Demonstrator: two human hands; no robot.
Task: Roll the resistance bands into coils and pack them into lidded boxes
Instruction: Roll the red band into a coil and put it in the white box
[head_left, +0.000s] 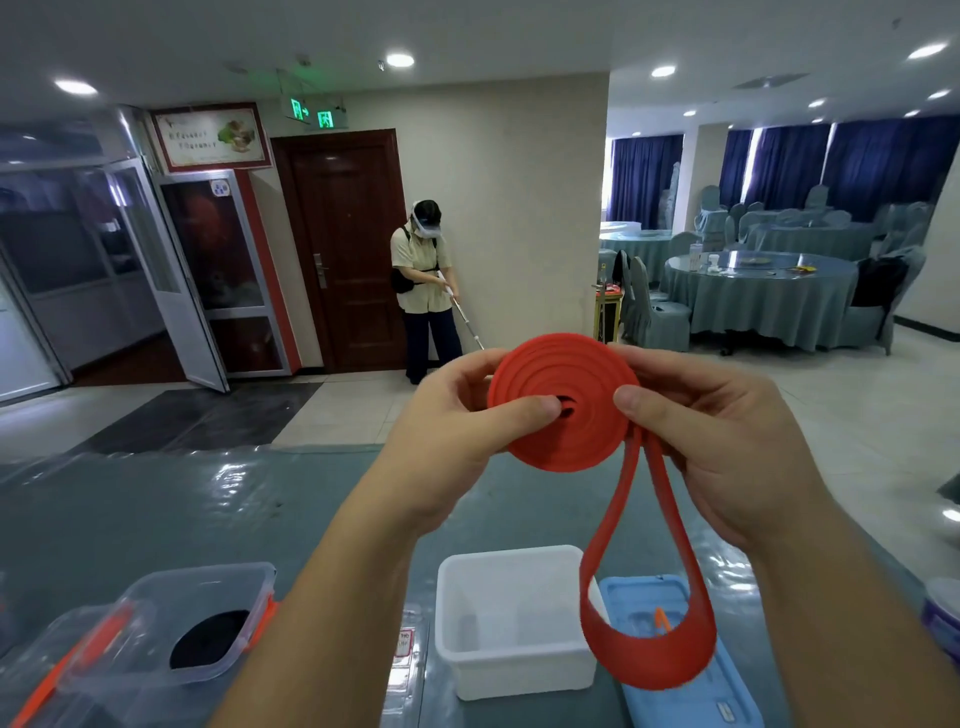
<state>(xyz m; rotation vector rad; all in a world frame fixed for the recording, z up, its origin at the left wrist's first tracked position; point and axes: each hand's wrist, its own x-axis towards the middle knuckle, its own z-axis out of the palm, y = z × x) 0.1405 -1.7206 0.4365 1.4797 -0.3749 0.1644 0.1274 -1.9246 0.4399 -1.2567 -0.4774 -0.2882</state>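
Resistance band (563, 402), red, mostly wound into a flat coil, held above the desk (156, 514); loose loop dangling over white box (511, 621) and blue lid (685, 649). Pinched between left hand (457, 436) and right hand (727, 441), fingers (524, 408) clamped on coil faces. Likely to spring unwound if grip slackens. Beyond, closed clear box (171, 629) holding a black coil.

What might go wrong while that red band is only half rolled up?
The red coil is pinched only between the left hand and right hand; a slip may let it spring loose. The hanging loop dangles over the blue lid beside the empty white box and could snag.
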